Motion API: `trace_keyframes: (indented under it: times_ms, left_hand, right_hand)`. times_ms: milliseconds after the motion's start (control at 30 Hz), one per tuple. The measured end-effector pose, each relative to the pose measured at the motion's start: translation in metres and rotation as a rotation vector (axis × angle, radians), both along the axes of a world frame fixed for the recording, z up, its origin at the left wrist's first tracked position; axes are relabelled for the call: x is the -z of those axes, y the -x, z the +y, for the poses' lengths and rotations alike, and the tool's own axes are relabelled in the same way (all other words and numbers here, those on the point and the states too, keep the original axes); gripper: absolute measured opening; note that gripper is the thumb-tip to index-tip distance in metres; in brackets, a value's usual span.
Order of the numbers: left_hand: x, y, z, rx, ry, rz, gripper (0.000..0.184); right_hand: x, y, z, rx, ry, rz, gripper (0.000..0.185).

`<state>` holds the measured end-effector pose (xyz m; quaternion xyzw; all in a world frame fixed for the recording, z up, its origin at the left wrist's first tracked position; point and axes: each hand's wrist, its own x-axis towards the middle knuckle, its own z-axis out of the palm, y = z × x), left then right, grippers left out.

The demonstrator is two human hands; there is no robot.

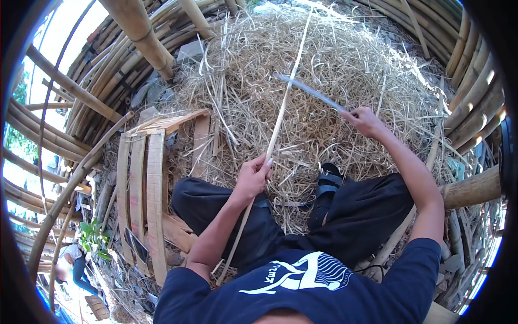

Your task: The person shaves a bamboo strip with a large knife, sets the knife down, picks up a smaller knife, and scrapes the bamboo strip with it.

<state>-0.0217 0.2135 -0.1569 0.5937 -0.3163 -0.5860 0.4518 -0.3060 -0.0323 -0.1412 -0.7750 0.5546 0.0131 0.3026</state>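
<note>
My left hand (255,175) is closed around a long, thin pale bamboo strip (280,115), which runs from beside my lap up to the top of the view. My right hand (366,121) is wrapped round the handle end of a knife (315,94), farther forward and to the right. The blade is smeared by motion, and its far part crosses the strip well above my left hand. Whether blade and strip touch, I cannot tell. The handle is mostly hidden in my fingers.
A heap of curly shavings (334,54) covers the ground ahead. A wooden crate (156,183) stands at the left with a dark flat object (136,245) on it. Bamboo poles (140,38) surround the place. Another person (75,264) is at the lower left.
</note>
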Motion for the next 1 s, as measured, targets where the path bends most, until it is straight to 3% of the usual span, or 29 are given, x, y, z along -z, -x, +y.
trace_keyframes:
  times_ms: [233, 333, 433, 533, 633, 1000]
  left_hand:
    - [0.021, 0.006, -0.006, 0.001, 0.071, -0.378, 0.024]
    - [0.015, 0.006, -0.007, -0.012, 0.056, -0.407, 0.025]
    - [0.019, 0.006, -0.005, 0.02, 0.009, -0.503, 0.025]
    - [0.028, 0.01, -0.007, -0.017, 0.151, -0.636, 0.021]
    - [0.024, 0.008, -0.011, -0.008, 0.102, -0.481, 0.022]
    - [0.006, 0.007, -0.006, 0.01, 0.092, -0.536, 0.032]
  right_hand:
    - [-0.009, -0.063, 0.052, -0.556, 0.024, 0.097, 0.08]
    - [-0.005, -0.075, 0.063, -0.623, 0.055, -0.011, 0.081]
    - [0.004, -0.072, 0.048, -0.673, 0.086, 0.064, 0.081]
    - [0.01, -0.065, 0.031, -0.678, 0.162, 0.088, 0.081]
    - [0.004, -0.065, 0.026, -0.671, 0.193, 0.104, 0.08]
    - [-0.003, -0.059, 0.012, -0.686, 0.296, 0.188, 0.078]
